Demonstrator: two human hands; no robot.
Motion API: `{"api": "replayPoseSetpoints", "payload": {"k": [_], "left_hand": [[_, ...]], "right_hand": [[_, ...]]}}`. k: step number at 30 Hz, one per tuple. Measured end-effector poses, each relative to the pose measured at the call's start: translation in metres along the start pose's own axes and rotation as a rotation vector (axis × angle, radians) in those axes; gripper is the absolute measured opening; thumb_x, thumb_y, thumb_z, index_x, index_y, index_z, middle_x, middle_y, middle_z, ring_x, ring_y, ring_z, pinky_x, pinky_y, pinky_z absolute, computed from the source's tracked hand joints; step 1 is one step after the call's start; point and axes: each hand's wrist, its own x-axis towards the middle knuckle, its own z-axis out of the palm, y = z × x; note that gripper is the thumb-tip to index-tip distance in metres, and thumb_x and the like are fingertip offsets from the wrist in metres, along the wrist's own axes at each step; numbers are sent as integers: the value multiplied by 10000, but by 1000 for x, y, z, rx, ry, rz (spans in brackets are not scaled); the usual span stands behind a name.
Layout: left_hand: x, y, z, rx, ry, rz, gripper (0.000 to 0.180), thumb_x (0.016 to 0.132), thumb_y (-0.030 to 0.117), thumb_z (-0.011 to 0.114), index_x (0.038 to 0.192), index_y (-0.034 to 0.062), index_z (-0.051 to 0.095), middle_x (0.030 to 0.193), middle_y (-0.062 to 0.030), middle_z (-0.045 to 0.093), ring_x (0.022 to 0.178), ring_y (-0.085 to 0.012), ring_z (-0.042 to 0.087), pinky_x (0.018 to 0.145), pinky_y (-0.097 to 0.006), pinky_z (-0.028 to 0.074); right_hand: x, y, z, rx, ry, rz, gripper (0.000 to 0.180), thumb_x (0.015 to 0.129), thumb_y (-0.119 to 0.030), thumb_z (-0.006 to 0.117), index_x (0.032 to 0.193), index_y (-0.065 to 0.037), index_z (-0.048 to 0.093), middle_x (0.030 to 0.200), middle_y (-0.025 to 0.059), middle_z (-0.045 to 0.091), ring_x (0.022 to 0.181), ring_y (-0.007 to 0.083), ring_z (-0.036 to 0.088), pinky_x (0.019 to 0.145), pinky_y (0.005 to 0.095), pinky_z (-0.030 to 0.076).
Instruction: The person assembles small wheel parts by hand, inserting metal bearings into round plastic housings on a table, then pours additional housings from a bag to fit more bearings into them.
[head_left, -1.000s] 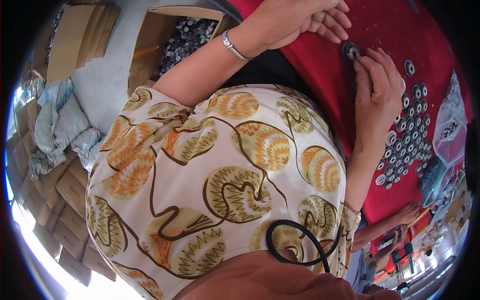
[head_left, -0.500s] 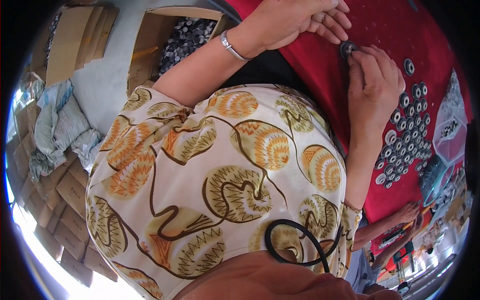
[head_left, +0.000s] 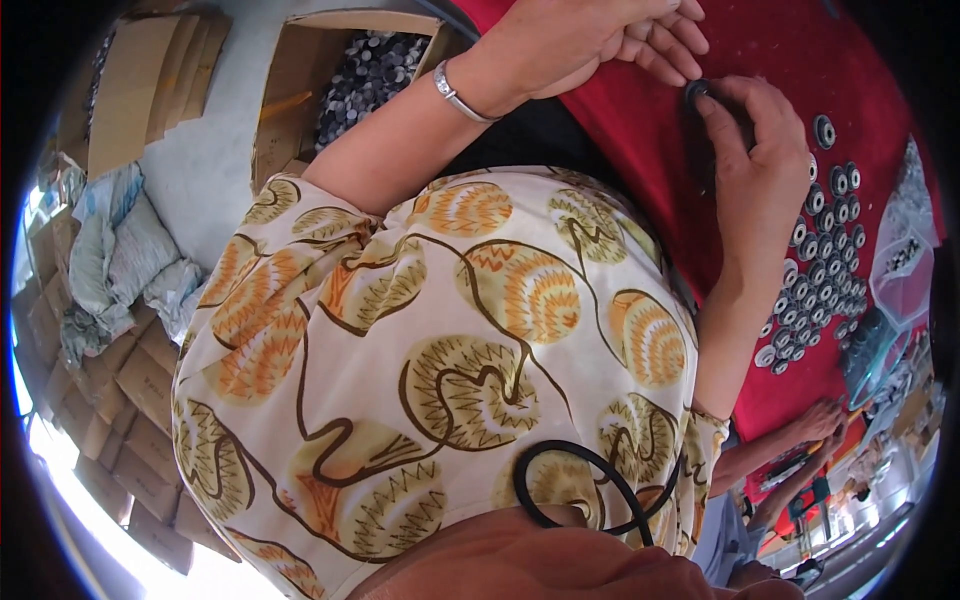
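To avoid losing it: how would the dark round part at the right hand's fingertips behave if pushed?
The dark round part may roll if stood on edge, given its curved rim. It is probably stiff and dense, as similar round parts nearby look metallic.

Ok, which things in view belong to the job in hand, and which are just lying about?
Seemingly in the job:
disc in the right hand
other discs on the red cloth

Probably lying about:
sacks
boxes

Unclear: open carton of small pieces.
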Motion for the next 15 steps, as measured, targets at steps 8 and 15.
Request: {"api": "replayPoseSetpoints", "payload": {"k": [8,15], "left_hand": [[3,-10,-27,246,-93,50,483,1051,286,398,1311,-115,469,1281,-292,575,1144,-367,611,1027,-449,484],[-9,-25,35,468,29,61,338,1043,167,442,1252,-85,528,1169,-241,629,1020,-304,665,922,-402,542]], "right_hand": [[12,-19,-39,-194,-252,195,161,843,-230,670,871,-78,716,847,147,683,848,331,675,730,446,521],[-57,9,-45,116,340,31,278,849,-242,662,1049,-50,665,1036,195,640,1017,319,619,898,444,491]]}}
